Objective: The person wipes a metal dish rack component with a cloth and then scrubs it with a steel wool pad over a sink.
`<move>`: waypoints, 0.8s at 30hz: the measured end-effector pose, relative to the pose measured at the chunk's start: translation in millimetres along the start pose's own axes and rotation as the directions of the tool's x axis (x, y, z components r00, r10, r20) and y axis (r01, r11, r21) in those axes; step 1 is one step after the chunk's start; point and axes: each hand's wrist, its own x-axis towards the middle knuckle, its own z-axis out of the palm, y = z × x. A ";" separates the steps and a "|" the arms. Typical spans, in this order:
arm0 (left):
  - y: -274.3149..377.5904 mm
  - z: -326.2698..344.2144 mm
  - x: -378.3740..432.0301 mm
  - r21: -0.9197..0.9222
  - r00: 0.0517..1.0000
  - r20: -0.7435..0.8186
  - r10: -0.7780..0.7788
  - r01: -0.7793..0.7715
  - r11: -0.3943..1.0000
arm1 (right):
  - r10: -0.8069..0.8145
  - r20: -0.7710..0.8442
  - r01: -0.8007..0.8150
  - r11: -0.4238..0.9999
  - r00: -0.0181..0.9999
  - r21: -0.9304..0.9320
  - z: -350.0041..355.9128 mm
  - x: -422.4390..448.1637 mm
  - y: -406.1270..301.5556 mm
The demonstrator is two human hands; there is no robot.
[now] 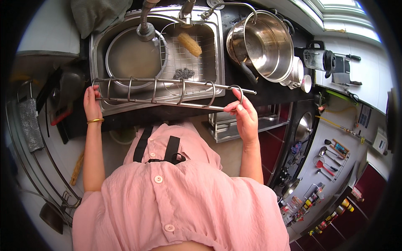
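A long metal rack with curved rungs (155, 90) spans between my hands, above the front rim of a stainless-steel double sink (220, 62). My left hand (92, 97) holds its left end. The fingers of my right hand (241, 109) grip the right end near the last loop. Behind the rack, a round metal basin (135, 59) with cloudy water sits in the left bowl under a flexible faucet (145, 31). In the right bowl, a wire grid (171, 44) bears a yellowish scrubber (189, 45) and a steel wool pad (184, 74).
Large steel pots (267, 47) stand right of the sink, with white cups (306, 83) beside them. A grey cloth (97, 15) hangs at the back left. Below the counter on the right is a pulled-out metal shelf (245, 127). Utensils (326, 160) hang on the right wall.
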 end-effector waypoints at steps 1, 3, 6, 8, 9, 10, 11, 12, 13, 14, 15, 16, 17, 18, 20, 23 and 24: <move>2.0 2.7 4.3 0.001 1.000 0.000 0.008 -0.008 1.000 | 0.019 -0.025 -0.018 1.000 1.000 0.026 0.7 -1.8 -0.3; -14.2 -6.8 22.0 0.018 0.993 0.102 0.058 -0.061 0.998 | 0.059 -0.061 -0.054 0.995 0.996 0.082 3.8 -5.3 -0.1; -11.9 17.3 26.4 0.108 0.958 0.278 0.064 -0.098 0.989 | -0.008 -0.244 0.037 0.993 0.970 0.114 -3.0 -9.0 12.9; -7.5 32.4 29.1 0.244 0.929 0.366 -0.044 -0.051 0.968 | -0.007 -0.384 0.045 0.995 0.923 0.090 -14.6 -15.2 20.6; -4.3 39.6 29.1 0.310 0.916 0.381 -0.126 0.002 0.951 | -0.012 -0.406 0.059 0.993 0.914 0.103 -18.8 -18.4 21.7; -11.4 44.2 31.1 0.218 0.907 0.410 -0.100 0.010 0.976 | -0.008 -0.410 0.054 0.993 0.912 0.102 -23.2 -21.2 22.4; -18.6 48.4 34.3 0.119 0.895 0.439 -0.072 0.021 0.993 | -0.005 -0.417 0.049 0.994 0.909 0.095 -27.3 -23.8 22.8; -20.0 53.9 36.7 0.106 0.882 0.462 -0.095 0.051 0.993 | 0.019 -0.425 0.035 0.992 0.905 0.120 -31.6 -26.9 22.4; -20.9 58.5 39.4 0.094 0.866 0.487 -0.118 0.082 0.992 | 0.044 -0.435 0.021 0.989 0.899 0.145 -34.3 -29.3 23.2; -21.8 63.0 42.6 0.083 0.847 0.512 -0.140 0.113 0.990 | 0.062 -0.447 0.013 0.987 0.893 0.163 -35.3 -30.3 25.3; -23.9 69.9 45.6 0.067 0.854 0.498 -0.151 0.135 0.989 | 0.062 -0.462 0.013 0.987 0.885 0.158 -36.5 -32.0 26.8; -25.2 76.8 48.8 0.051 0.860 0.483 -0.163 0.158 0.986 | 0.062 -0.478 0.014 0.988 0.876 0.154 -37.2 -33.5 28.6; -26.5 84.0 52.0 0.035 0.866 0.469 -0.175 0.180 0.983 | 0.062 -0.494 0.015 0.989 0.867 0.150 -37.7 -35.0 31.2; -28.2 93.3 55.2 0.039 0.889 0.426 -0.169 0.168 0.985 | 0.054 -0.505 0.017 0.991 0.862 0.135 -37.7 -36.7 35.8; -33.7 107.9 66.6 0.067 0.913 0.381 -0.145 0.129 0.989 | 0.071 -0.522 0.007 0.989 0.850 0.147 -38.4 -37.8 44.5; -38.8 126.2 79.9 0.088 0.951 0.292 -0.103 0.080 0.993 | 0.091 -0.516 0.007 0.983 0.852 0.185 -40.6 -36.1 62.7; -35.4 133.6 82.7 0.114 0.956 0.276 -0.097 0.068 0.991 | 0.105 -0.525 -0.006 0.982 0.844 0.187 -41.0 -35.1 68.3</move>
